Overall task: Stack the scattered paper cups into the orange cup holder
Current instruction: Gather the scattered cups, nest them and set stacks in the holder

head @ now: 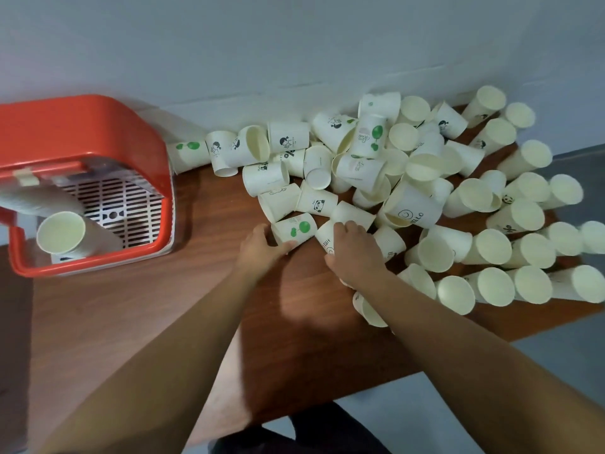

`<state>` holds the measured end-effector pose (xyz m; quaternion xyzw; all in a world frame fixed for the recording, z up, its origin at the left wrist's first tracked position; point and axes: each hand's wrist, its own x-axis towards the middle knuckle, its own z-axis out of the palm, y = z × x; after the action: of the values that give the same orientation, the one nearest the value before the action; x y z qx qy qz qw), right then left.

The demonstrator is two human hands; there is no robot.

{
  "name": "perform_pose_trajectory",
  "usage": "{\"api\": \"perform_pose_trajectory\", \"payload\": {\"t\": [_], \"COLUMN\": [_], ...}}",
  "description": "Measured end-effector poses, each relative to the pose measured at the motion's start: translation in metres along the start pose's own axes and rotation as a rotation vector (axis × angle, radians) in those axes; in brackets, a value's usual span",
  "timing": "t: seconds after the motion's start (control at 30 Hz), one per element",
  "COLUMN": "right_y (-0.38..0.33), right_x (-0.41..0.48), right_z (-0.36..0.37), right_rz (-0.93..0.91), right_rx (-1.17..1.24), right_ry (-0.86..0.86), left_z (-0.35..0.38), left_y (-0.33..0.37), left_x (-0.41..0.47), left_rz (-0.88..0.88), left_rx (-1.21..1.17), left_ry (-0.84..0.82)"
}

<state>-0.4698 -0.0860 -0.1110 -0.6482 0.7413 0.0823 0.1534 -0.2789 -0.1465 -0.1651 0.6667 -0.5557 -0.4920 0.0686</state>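
Left hand (258,245) grips green balloon cup (296,229); right hand (353,249) grips near HELLO cup (326,241). Orange cup holder (98,126), far left, holds 1 stack (62,232). Big cup pile (425,178) right: most not stacked yet.

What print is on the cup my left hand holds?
Green balloon shapes on the white cup; head view.

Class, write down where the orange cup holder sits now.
In the head view, the orange cup holder stands at the left end of the table, near the wall, left of the scattered cups; a cup stack sits inside it.
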Motion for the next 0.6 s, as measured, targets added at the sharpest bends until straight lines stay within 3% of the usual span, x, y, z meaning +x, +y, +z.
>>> {"api": "perform_pose_trajectory", "payload": {"t": [0.43, 0.6], "right_y": [-0.004, -0.016], "right_x": [0.016, 0.015], "right_z": [0.016, -0.007], "right_rz": [-0.113, -0.100], "right_rx": [0.117, 0.298], "right_ry": [0.017, -0.002], "left_z": [-0.006, -0.033], "left_y": [-0.021, -0.020], "left_x": [-0.002, -0.038], "left_rz": [0.054, 0.056], "left_rx": [-0.225, -0.413], "left_ry": [0.062, 0.149]}}
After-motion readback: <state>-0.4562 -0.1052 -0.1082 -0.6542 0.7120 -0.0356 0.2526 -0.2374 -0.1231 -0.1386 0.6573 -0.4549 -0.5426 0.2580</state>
